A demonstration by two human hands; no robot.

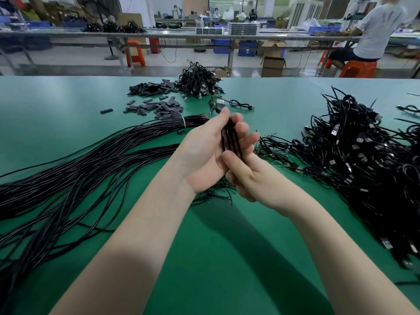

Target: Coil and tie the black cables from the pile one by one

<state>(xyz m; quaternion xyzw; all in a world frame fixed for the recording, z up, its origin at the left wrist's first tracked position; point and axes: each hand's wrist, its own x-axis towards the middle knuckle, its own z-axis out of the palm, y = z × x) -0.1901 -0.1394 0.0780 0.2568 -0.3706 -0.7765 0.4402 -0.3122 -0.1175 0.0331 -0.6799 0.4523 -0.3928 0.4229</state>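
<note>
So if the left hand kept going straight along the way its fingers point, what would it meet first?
Probably the loose cable with a USB plug lying just beyond the left hand, then the coiled heap behind it. Depth is unclear, since the hand is raised above the table.

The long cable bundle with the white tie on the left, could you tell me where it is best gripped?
Grip the long cable bundle just beside its white tie, coming from above. There the strands are cinched tight and narrow; toward the near left they fan out loose, so a hand would likely catch only some.
</note>
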